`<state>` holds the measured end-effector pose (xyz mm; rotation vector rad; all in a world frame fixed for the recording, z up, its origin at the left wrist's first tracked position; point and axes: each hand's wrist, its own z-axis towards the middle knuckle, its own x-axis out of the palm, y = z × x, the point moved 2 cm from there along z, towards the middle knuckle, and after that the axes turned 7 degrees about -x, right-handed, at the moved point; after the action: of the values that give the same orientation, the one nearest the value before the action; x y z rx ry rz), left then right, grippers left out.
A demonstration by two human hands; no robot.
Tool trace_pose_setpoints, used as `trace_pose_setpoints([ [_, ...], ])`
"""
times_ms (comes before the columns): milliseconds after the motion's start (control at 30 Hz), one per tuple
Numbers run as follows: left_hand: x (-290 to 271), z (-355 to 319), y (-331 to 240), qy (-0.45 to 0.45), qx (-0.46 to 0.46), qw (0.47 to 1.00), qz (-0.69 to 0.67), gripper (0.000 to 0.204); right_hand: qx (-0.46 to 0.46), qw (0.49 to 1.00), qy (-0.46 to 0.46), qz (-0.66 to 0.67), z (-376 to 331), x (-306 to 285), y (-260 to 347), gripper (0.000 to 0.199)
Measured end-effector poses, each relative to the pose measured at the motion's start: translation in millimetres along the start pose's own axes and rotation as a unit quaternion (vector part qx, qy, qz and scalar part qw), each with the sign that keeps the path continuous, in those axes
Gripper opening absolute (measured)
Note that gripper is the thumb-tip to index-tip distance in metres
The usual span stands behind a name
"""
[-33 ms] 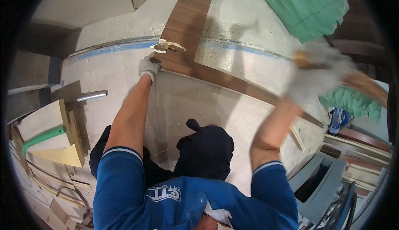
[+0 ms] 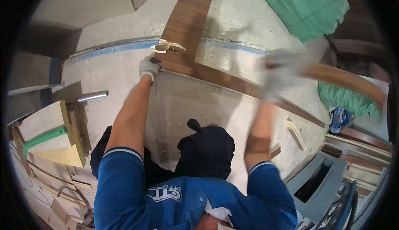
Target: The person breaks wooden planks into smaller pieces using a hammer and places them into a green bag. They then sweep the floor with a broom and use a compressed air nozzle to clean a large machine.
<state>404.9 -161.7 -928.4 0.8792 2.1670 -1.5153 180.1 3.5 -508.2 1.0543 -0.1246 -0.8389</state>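
A brown wood-grain L-shaped frame (image 2: 188,26) lies on the pale floor. One leg runs toward the far edge, the other slants to the right. My gloved left hand (image 2: 149,69) has its fingers curled round the near left corner. On the frame just beyond it sits a small pale, jagged-edged piece (image 2: 167,47). My gloved right hand (image 2: 279,77) is raised above the slanting leg, smeared by motion. A long brown length of wood (image 2: 345,78) passes through its grip and stretches out to the right; the fingers are blurred.
Green sheeting (image 2: 305,10) lies at the far right. A grey container (image 2: 318,184) and stacked strips stand at right. A pale wood strip (image 2: 296,134) lies nearer. At left are a metal tube (image 2: 92,96), a green-handled tool (image 2: 45,139) and cream boards (image 2: 62,155).
My right hand has swung left with the length of wood, uncovering a small piece beside my right forearm. The left hand stays at the frame's corner.
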Motion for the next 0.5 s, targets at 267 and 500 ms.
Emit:
trace_pose_setpoints([
  [267, -0.6, 8.7, 10.1, 0.101, -0.001, 0.989, 0.105, 0.035, 0.374, 0.908, 0.187, -0.006, -164.9, 24.6, -202.6, 0.038],
  [500, -11.2, -5.2, 13.0, 0.104, 0.009, 0.995, -0.004, 0.027, 0.362, 0.92, 0.144, 0.048, -117.1, 11.8, -119.3, 0.038],
])
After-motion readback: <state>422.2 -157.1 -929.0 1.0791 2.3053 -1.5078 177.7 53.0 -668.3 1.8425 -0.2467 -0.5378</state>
